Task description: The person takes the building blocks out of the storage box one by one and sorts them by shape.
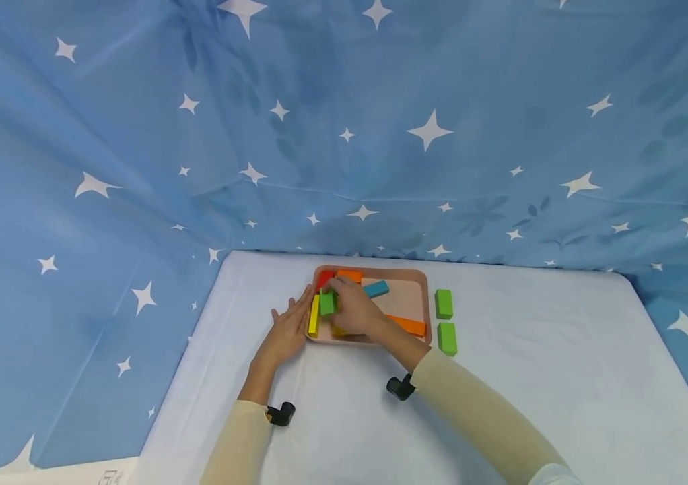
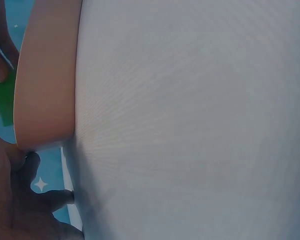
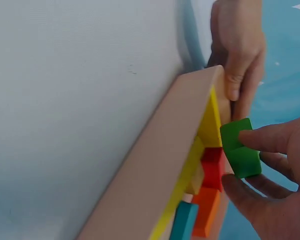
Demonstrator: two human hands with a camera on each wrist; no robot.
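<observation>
A shallow pinkish-tan tray (image 1: 407,296) stands on the table with colored blocks inside. My right hand (image 1: 355,308) is over its left half, pinching a green block (image 3: 244,162) between thumb and fingers. Near that block are a yellow block (image 1: 314,316) along the left wall, a red block (image 3: 213,167) and an orange block (image 3: 206,210). My left hand (image 1: 286,335) rests against the tray's left end, fingers extended along the outside wall. In the left wrist view, the tray wall (image 2: 47,75) hides most of the contents.
Two green blocks (image 1: 443,304) lie on the white tablecloth (image 1: 538,377) just right of the tray. Inside the tray are also a blue block (image 1: 376,289) and a long orange block (image 1: 406,326). A blue curtain with white stars (image 1: 344,175) hangs behind the table.
</observation>
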